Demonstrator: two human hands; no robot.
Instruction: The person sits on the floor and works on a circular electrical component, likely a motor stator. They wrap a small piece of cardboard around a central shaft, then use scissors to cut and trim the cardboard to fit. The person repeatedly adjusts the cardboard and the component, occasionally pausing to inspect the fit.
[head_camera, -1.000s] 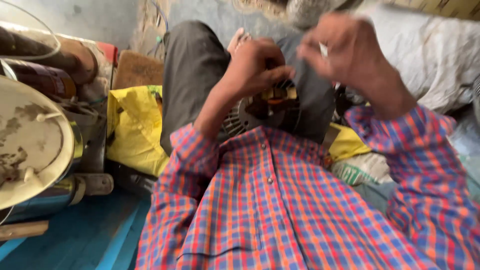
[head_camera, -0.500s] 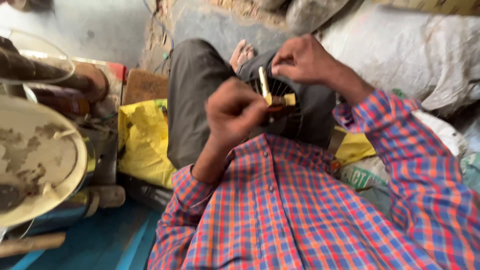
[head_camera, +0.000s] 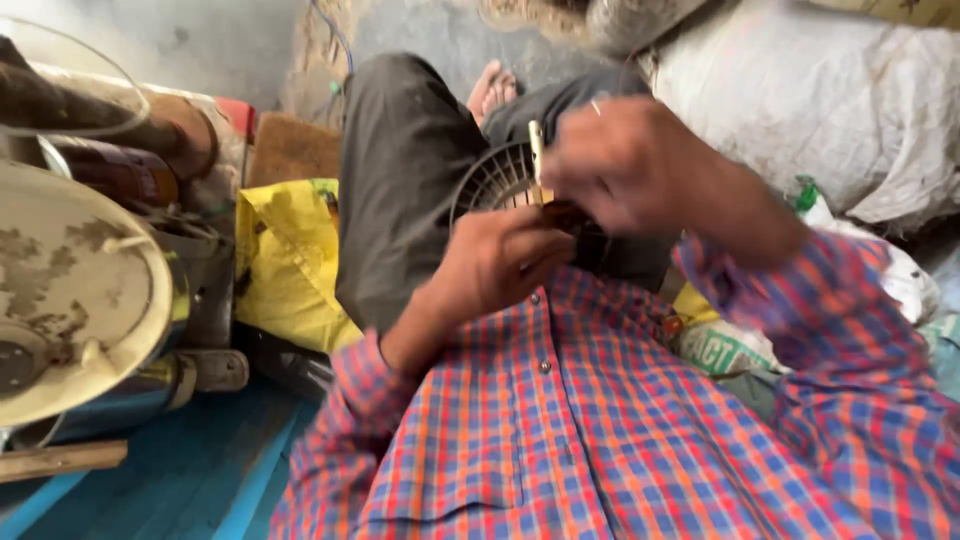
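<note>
My right hand has swung in over the grille in my lap, fingers pinching a pale stick; left hand is gripping the rim, so I'm bracing it steady

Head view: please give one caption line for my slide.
Seated person's left hand and right hand work on a round black grille over the lap.
</note>
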